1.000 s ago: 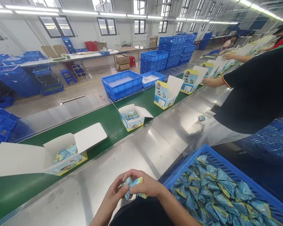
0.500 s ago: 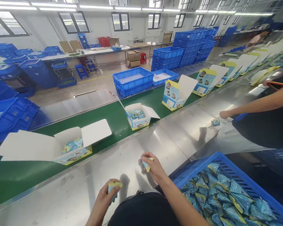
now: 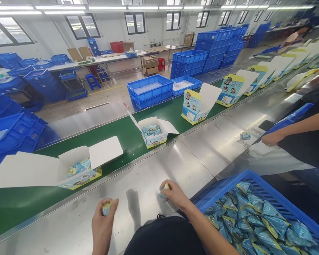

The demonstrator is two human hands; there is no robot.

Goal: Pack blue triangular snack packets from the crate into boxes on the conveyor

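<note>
The left packet (image 3: pixel 106 208) is gripped in the curled left hand (image 3: pixel 103 226), the right packet (image 3: pixel 164 186) in the curled right hand (image 3: pixel 174 194), both over the surface (image 3: pixel 146 170). On the belt (image 3: pixel 117 132), the left box (image 3: pixel 79 173) lies far-left of the left hand; the middle box (image 3: pixel 152 136) lies beyond the right hand.

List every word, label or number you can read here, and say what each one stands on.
Nothing here can be read with certainty.
Near upright carton on the green belt: cartoon faces and lettering, too blurred.
Far upright carton: heading too small.
Open carton: side print blurred.
Loose packets in the blue crate: print too small.
Held packets, in left hand and right hand: blurred.
</note>
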